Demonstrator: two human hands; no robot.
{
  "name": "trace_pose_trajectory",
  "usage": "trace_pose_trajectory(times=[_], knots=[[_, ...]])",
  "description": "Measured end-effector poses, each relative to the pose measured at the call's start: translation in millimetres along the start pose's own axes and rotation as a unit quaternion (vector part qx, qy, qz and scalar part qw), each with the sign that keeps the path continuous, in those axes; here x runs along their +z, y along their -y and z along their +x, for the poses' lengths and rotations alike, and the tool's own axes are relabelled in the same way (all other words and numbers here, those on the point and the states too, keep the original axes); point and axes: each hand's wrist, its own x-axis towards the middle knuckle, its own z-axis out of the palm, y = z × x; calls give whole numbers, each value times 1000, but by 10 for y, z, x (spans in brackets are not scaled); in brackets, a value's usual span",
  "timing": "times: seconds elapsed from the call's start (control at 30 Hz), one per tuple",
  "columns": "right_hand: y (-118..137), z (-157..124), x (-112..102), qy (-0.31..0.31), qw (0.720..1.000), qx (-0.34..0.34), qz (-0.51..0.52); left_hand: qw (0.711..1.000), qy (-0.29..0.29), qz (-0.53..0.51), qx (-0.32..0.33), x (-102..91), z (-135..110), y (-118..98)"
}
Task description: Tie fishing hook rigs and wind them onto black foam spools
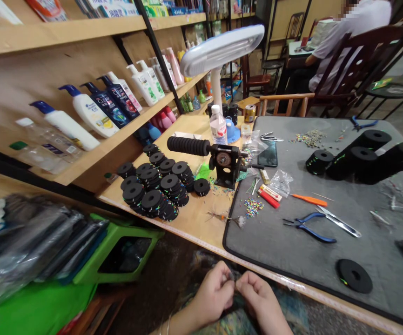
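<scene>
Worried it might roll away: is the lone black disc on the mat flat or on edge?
Flat: the black disc lies on the grey mat, broad face up.

I see a softly lit bench and can't tell whether the lamp is on. The floor below sits in shadow. Glare streaks the plastic bags; fine detail between the hands is lost. Wide-angle stretch tilts the shelf, the left edge blurs, and 1 upper-right patch is pixelated.

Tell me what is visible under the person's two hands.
Under the left hand and right hand, patterned cloth in muted blue, green and yellow shows between and beside them. What lies directly beneath them is covered.
</scene>
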Motion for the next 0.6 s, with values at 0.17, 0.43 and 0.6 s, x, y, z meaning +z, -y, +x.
trace_pose_trajectory(times=[0.17,0.43,0.6], knots=[[26,-10,-30,16,998,-30,-56,1000,6,-26,-9,1,2,-25],[-17,-36,-1,49,998,27,12,999,7,-40,-16,12,-6,-77],[1,-23,34,42,997,47,53,999,3,-33,-3,22,-11,-78]])
